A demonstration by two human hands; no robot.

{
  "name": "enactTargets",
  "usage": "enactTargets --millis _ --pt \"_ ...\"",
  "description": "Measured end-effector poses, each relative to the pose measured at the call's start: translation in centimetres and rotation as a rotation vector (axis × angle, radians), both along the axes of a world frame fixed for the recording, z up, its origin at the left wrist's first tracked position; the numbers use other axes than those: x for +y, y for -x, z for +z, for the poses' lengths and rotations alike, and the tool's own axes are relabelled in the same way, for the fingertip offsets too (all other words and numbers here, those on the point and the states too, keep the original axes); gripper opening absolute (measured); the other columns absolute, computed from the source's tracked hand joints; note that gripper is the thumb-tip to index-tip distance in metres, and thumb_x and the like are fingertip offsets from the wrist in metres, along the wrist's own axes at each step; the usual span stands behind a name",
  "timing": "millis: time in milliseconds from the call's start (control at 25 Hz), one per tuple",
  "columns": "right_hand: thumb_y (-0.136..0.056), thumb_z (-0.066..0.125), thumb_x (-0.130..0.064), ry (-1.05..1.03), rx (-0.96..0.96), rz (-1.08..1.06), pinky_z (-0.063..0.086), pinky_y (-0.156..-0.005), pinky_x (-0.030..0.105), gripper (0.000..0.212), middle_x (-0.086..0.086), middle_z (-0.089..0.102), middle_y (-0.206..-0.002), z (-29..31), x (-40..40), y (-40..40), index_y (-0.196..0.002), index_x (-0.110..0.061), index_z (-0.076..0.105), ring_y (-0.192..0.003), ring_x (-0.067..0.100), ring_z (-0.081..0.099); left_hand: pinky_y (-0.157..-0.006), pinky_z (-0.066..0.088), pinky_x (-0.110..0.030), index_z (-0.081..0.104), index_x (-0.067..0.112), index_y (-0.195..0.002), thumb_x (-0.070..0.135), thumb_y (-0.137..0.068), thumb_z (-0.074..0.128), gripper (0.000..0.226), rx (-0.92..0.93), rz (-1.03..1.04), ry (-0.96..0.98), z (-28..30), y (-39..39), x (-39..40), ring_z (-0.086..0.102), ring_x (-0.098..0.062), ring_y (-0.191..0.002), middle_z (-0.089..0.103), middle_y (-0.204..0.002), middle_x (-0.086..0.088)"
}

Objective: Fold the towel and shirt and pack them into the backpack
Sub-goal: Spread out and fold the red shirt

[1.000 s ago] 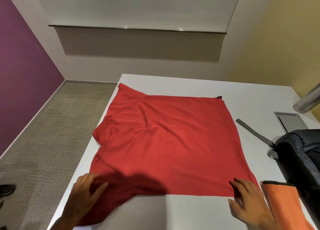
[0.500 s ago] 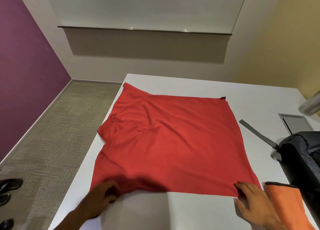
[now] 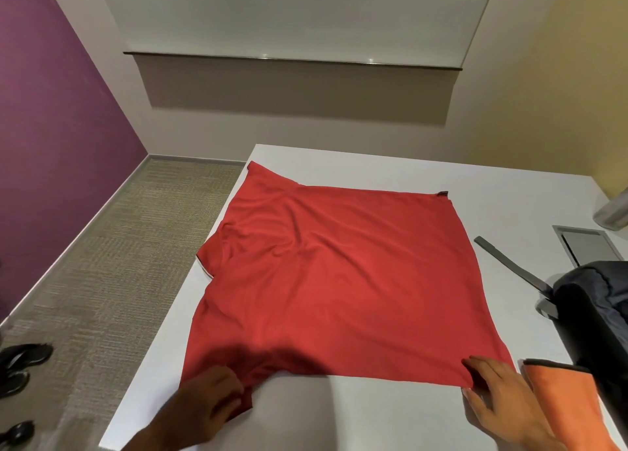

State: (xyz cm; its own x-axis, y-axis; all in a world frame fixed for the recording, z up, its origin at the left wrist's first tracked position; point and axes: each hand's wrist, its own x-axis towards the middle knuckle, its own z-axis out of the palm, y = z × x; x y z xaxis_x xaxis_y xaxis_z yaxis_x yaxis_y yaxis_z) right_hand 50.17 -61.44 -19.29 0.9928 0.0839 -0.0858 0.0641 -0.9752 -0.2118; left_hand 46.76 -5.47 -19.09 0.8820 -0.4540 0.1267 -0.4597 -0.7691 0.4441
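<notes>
At six o'clock on the white table (image 3: 373,413), left hand (image 3: 207,399) bunches the spread red shirt's (image 3: 339,280) near hem; right hand (image 3: 492,393) pinches its corner.

A red shirt (image 3: 333,287) lies spread on the white counter (image 3: 373,413). The left hand (image 3: 207,399) bunches its near corner; the right hand (image 3: 496,396) pinches the other corner, beside an orange towel (image 3: 571,406) and a dark backpack (image 3: 598,314).
</notes>
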Motion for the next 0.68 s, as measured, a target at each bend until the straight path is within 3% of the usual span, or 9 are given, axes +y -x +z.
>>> enactTargets --millis 80,200,320,400,520,600,680 --pt "-0.068 0.053 -0.048 0.005 0.010 -0.004 0.058 -0.073 0.041 0.055 0.002 0.072 -0.102 -0.1 -0.1 -0.1 -0.106 -0.013 0.072 -0.087 0.026 0.069 -0.081 0.049 -0.016 0.070 0.032 -0.100 0.047 -0.090 0.061 0.020 -0.025 -0.095 -0.107 -0.5 0.9 -1.0 0.061 0.000 -0.088 0.064 -0.099 0.015" --pt "-0.067 0.053 -0.047 0.037 0.023 0.007 0.058 -0.070 0.041 0.053 0.001 0.072 -0.102 -0.4 -0.2 -0.1 -0.104 -0.014 0.073 -0.086 0.026 0.069 -0.079 0.044 -0.018 0.071 0.030 -0.103 0.050 -0.096 0.043 0.036 -0.036 -0.041 -0.161 -2.1 1.1 -1.9 0.060 -0.004 -0.085 0.067 -0.099 0.014" --pt "-0.070 0.050 -0.041 0.088 0.016 0.050 0.058 -0.061 0.038 0.044 0.002 0.073 -0.097 -0.4 -0.5 -0.1 -0.093 -0.016 0.078 -0.078 0.025 0.069 -0.078 0.037 -0.022 0.072 0.033 -0.097 0.039 -0.089 0.058 0.017 -0.060 -0.094 -0.257 -2.6 0.9 -1.8 0.060 -0.007 -0.074 0.068 -0.088 0.017" --pt "-0.071 0.047 -0.038 0.123 0.007 0.084 0.057 -0.055 0.034 0.041 0.002 0.073 -0.091 -0.3 -0.6 -0.2 -0.086 -0.016 0.079 -0.071 0.024 0.069 -0.084 0.036 -0.020 0.070 0.036 -0.097 0.034 -0.081 0.062 0.017 -0.026 -0.195 -0.273 -2.1 1.1 -1.3 0.060 -0.002 -0.074 0.066 -0.087 0.021" --pt "-0.074 0.044 -0.035 0.158 -0.023 0.137 0.055 -0.051 0.033 0.040 -0.001 0.074 -0.087 -0.2 -1.2 -0.2 -0.083 -0.018 0.080 -0.069 0.023 0.070 -0.094 0.035 -0.013 0.061 0.042 -0.110 0.032 -0.104 0.032 0.031 -0.002 -0.246 -0.320 -2.8 2.1 0.1 0.055 0.008 -0.092 0.062 -0.103 0.029" --pt "-0.075 0.043 -0.034 0.184 -0.045 0.165 0.055 -0.049 0.034 0.041 -0.001 0.074 -0.085 -0.1 -1.9 -0.2 -0.082 -0.017 0.080 -0.067 0.023 0.071 -0.111 0.019 -0.013 0.051 0.042 -0.120 0.030 -0.107 0.008 0.047 -0.010 -0.220 -0.389 -3.6 3.1 1.3 0.047 0.009 -0.104 0.053 -0.115 0.026" --pt "-0.073 0.041 -0.033 0.209 -0.053 0.171 0.056 -0.047 0.037 0.043 0.000 0.075 -0.082 0.0 -2.5 -0.1 -0.081 -0.015 0.080 -0.064 0.023 0.071 -0.115 0.006 -0.017 0.050 0.037 -0.121 0.030 -0.106 0.004 0.049 -0.038 -0.155 -0.430 -3.4 3.4 2.4 0.046 0.002 -0.105 0.048 -0.118 0.018"
